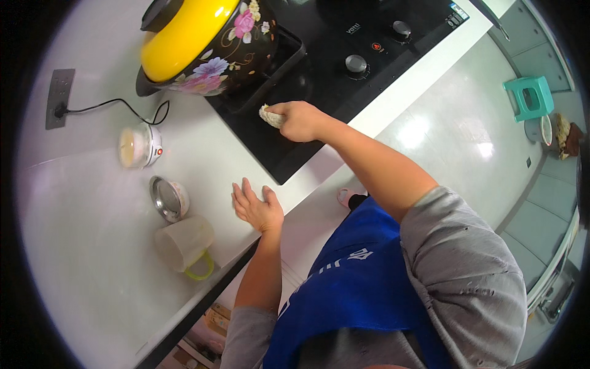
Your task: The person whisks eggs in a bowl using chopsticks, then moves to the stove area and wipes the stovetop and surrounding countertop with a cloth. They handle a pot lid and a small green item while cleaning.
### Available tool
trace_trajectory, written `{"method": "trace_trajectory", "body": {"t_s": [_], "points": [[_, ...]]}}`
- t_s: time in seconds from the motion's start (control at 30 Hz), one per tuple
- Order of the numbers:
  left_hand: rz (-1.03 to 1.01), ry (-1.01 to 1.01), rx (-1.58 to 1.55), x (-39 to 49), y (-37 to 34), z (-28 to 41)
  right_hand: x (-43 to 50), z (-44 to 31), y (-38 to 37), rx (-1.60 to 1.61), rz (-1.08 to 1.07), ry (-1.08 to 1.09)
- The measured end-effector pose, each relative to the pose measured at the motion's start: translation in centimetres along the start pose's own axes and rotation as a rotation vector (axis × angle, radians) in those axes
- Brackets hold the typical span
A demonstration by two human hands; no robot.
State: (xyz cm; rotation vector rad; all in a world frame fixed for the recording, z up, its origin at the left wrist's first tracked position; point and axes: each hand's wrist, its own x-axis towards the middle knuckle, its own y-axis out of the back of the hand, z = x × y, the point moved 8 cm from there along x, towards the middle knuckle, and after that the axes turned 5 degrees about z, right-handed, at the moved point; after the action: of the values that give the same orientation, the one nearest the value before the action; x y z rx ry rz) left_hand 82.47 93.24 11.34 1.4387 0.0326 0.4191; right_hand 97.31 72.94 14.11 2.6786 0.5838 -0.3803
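Observation:
Gripped in my right hand is a whitish cloth, held against the black glass gas hob near its left part. My left hand rests palm down with fingers spread on the white countertop, close to the hob's corner, holding nothing. Above my right hand, a black flowered pot with a yellow lid sits at the hob's back left, beside a black pan support. Two round knobs, a near one and a farther one, stand along the hob's front.
Left of my left hand stand a small clear-lidded appliance, a metal bowl on a patterned bowl and a frosted jug with a green handle. A black cord runs to a wall socket. A teal stool stands on the floor.

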Motion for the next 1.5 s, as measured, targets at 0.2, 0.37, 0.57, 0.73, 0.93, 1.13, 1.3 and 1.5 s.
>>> {"method": "trace_trajectory", "body": {"t_s": [0.2,0.37,0.57,0.73,0.93,1.13,1.3,1.5], "points": [[0.039,-0.024,-0.002,-0.1,0.0,-0.1,-5.5,-1.0,-1.8,1.820,-0.680,0.048],[0.042,-0.023,0.000,-0.1,0.0,0.0,-6.1,-1.2,-2.2,1.982,-0.799,0.047],[0.035,-0.016,-0.013,-0.1,0.0,0.0,-5.3,0.5,-1.6,1.106,-0.279,0.044],[0.027,-0.020,-0.015,0.0,0.1,0.2,-4.2,-0.6,3.3,-0.214,0.436,0.267],[0.024,-0.035,-0.013,0.0,0.2,0.3,-1.5,1.4,7.5,-0.008,0.670,0.140],[0.029,-0.045,-0.023,0.0,0.2,0.3,-3.0,-0.5,6.9,-0.659,0.981,0.338],[0.014,-0.032,-0.007,-0.1,0.3,0.4,-1.0,0.9,3.7,-0.872,0.647,0.235],[0.021,-0.053,0.001,0.0,0.4,0.5,1.5,1.2,4.6,-0.976,0.591,0.221]]}}
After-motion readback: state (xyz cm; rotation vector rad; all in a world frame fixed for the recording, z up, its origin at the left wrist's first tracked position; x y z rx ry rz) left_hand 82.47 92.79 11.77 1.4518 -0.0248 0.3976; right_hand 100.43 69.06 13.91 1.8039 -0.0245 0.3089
